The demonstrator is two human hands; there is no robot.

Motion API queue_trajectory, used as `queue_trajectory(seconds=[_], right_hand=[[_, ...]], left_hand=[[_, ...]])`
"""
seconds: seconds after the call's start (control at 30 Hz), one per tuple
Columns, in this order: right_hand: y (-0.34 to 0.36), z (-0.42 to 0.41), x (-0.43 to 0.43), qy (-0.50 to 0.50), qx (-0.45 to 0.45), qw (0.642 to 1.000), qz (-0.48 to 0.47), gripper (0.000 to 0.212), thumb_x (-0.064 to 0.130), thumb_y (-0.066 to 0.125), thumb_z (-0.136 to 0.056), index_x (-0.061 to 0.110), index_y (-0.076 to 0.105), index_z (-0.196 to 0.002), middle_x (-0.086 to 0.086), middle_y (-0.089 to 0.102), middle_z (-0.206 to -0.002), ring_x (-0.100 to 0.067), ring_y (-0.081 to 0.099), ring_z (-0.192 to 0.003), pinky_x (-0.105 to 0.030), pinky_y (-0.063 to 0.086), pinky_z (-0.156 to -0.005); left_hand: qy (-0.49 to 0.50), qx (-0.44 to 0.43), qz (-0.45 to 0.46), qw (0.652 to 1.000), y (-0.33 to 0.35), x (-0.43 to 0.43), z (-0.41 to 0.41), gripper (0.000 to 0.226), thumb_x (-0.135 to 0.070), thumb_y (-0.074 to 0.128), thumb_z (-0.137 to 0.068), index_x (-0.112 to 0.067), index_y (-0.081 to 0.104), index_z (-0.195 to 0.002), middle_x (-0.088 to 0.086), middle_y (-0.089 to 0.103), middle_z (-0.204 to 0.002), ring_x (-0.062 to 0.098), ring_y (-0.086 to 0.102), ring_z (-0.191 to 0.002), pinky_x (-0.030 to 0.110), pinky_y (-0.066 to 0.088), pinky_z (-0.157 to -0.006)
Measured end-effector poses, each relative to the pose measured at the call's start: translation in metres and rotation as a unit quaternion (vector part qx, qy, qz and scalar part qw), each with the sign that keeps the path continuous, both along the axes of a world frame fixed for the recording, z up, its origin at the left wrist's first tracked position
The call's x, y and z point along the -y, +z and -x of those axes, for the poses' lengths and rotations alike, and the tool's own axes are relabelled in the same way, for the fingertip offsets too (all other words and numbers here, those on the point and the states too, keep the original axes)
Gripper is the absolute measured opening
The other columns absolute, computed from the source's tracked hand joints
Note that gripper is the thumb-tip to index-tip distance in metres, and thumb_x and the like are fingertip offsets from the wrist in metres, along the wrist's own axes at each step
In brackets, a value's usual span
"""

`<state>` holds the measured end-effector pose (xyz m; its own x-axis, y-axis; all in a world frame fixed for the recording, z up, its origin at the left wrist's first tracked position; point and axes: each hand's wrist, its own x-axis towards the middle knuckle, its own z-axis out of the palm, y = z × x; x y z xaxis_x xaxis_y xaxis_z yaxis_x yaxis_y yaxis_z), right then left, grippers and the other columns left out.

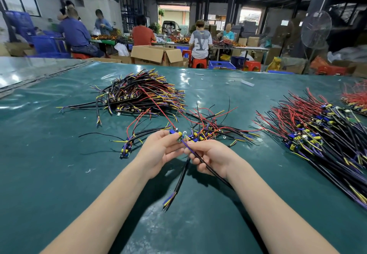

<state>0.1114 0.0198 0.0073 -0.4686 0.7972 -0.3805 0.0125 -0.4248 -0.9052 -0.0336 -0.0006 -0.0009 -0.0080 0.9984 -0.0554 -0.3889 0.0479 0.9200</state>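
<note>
My left hand (158,150) pinches a small circuit board (178,135) with blue and yellow parts, held above the green table (59,174). A long red wire (156,104) runs up and away from the board. My right hand (210,158) grips a black cable (210,167) whose purple and yellow leads meet the board. A second black cable (179,182) hangs below my hands, with stripped coloured ends near the table.
A stacked pile of wired boards (139,93) lies at the back left. A loose heap (210,128) sits just beyond my hands, and one board (126,150) lies to the left. A large pile (321,134) fills the right side. People work at far tables.
</note>
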Motion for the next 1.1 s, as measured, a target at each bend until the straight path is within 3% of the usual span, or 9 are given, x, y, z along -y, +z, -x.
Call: queue_trajectory(seconds=[0.17,0.27,0.37,0.47,0.6,0.73,0.83,0.93,1.1], right_hand=[[-0.001,0.0,-0.001,-0.023,0.01,1.0,-0.009,0.039,0.014,0.057,-0.088,0.012,0.068,-0.051,0.001,0.05,-0.057,-0.003,0.039,-0.035,-0.011,0.027,-0.031],[-0.002,0.002,-0.001,-0.034,0.019,0.999,-0.031,0.025,0.009,0.06,-0.085,0.009,0.064,-0.061,0.003,0.053,-0.049,-0.002,0.038,-0.036,-0.011,0.025,-0.031],[-0.003,0.001,-0.001,-0.04,0.023,0.998,-0.034,0.022,0.008,0.062,-0.084,0.011,0.063,-0.063,-0.001,0.054,-0.058,-0.003,0.037,-0.04,-0.011,0.023,-0.032],[-0.005,0.002,-0.001,-0.027,0.047,0.996,-0.072,0.03,0.008,0.063,-0.083,0.012,0.064,-0.053,-0.005,0.043,-0.062,-0.004,0.034,-0.037,-0.012,0.022,-0.033],[-0.006,0.006,0.002,0.001,0.05,0.99,-0.131,0.029,0.011,0.06,-0.087,0.01,0.062,-0.058,-0.005,0.041,-0.057,-0.006,0.035,-0.036,-0.012,0.025,-0.035],[-0.005,0.008,0.003,0.015,0.011,0.993,-0.116,0.035,0.009,0.055,-0.089,0.011,0.064,-0.055,-0.001,0.046,-0.052,-0.006,0.038,-0.036,-0.011,0.026,-0.034],[-0.005,0.007,0.002,-0.019,-0.027,0.996,-0.085,0.039,0.005,0.055,-0.087,0.011,0.065,-0.05,-0.003,0.049,-0.056,-0.005,0.039,-0.036,-0.011,0.025,-0.032],[-0.005,0.006,0.002,-0.038,-0.045,0.995,-0.083,0.03,0.003,0.053,-0.088,0.007,0.062,-0.06,0.001,0.047,-0.045,-0.005,0.038,-0.035,-0.011,0.024,-0.032],[-0.004,0.007,0.001,-0.041,-0.107,0.993,-0.017,0.022,0.006,0.05,-0.089,0.009,0.06,-0.07,0.004,0.055,-0.048,-0.002,0.04,-0.033,-0.01,0.024,-0.031]], left_hand=[[0.01,0.017,0.003,1.0,0.003,0.0,-0.002,0.006,-0.002,0.049,-0.092,-0.004,0.052,-0.087,0.008,0.07,-0.073,0.01,0.066,-0.058,0.018,0.055,-0.056],[0.016,0.019,0.004,1.0,0.003,0.001,-0.004,0.009,-0.003,0.051,-0.091,-0.006,0.051,-0.082,0.005,0.07,-0.069,0.008,0.067,-0.057,0.017,0.056,-0.058],[0.014,0.015,0.003,1.0,0.003,0.003,-0.006,0.006,-0.004,0.057,-0.088,-0.006,0.052,-0.085,0.008,0.069,-0.074,0.007,0.066,-0.057,0.017,0.055,-0.057],[0.056,-0.05,-0.011,0.997,0.001,0.004,-0.008,0.029,0.004,0.064,-0.08,-0.004,0.046,-0.101,0.008,0.058,-0.076,0.005,0.063,-0.052,0.017,0.054,-0.055],[0.084,-0.085,-0.015,0.993,0.004,0.004,-0.005,0.021,0.009,0.064,-0.078,-0.005,0.051,-0.085,0.008,0.055,-0.071,0.006,0.061,-0.049,0.018,0.055,-0.053],[0.079,-0.026,0.007,0.997,0.004,0.003,0.001,0.026,0.006,0.066,-0.078,-0.003,0.052,-0.098,0.007,0.057,-0.075,0.005,0.062,-0.049,0.016,0.052,-0.05],[0.034,0.058,0.026,0.997,0.003,0.004,-0.001,0.012,0.006,0.061,-0.08,-0.003,0.053,-0.082,0.004,0.062,-0.068,0.003,0.064,-0.053,0.013,0.051,-0.053],[0.016,0.126,0.063,0.99,0.002,0.005,-0.007,0.012,0.007,0.058,-0.082,-0.004,0.059,-0.077,-0.001,0.067,-0.058,0.003,0.064,-0.052,0.01,0.05,-0.05],[-0.049,0.079,0.052,0.994,0.003,0.005,-0.006,0.013,-0.004,0.053,-0.089,-0.009,0.064,-0.083,-0.003,0.068,-0.064,0.002,0.063,-0.055,0.01,0.049,-0.055]])
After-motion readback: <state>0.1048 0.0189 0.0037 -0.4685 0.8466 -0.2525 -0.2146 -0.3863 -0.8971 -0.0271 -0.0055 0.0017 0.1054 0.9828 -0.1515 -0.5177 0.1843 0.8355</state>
